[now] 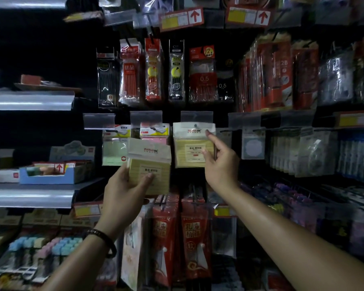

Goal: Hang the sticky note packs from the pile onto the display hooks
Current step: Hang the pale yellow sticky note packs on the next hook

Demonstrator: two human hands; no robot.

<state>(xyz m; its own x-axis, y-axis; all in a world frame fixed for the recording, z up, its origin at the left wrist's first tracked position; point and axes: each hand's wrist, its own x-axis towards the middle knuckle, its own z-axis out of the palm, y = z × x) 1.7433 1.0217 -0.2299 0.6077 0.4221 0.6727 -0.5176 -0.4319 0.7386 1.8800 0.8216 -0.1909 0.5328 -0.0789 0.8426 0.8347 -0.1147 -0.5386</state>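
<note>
Nearest the lens: left forearm (78,259), dark bracelet (102,238) at the wrist. Right forearm (292,234) crosses the lower right.

Left hand (124,192): fingers curled round the lower part of a yellow sticky note pack, the held pack (149,164), with the thumb (149,177) across its front. The pack is upright, long axis vertical, clear header flap on top, slightly blurred. It sits below and left of the hung pack (192,150), near it; no contact that I can make out. It overlaps a pink pack (156,139). A green pack (114,151) hangs further left of the hung pack.

Hung pack: same yellow kind, on the hook (195,125). The peg tip shows through the header hole, just under a clear label holder (197,116).

Right hand (221,164): at the right edge of the hung pack. The thumb is on the front face and the other fingers are curled at the edge, which reads as a light pinch. The index finger (209,135) is stretched up to the header's upper right corner.

Judgement: the hook lies up and to the right of the held pack, with its tip pointing toward the camera. The left hand carries the pack; the right hand is nearer the hook and placed to steady what hangs there. The held pack's header hole cannot be made out. The pile is out of view.
</note>
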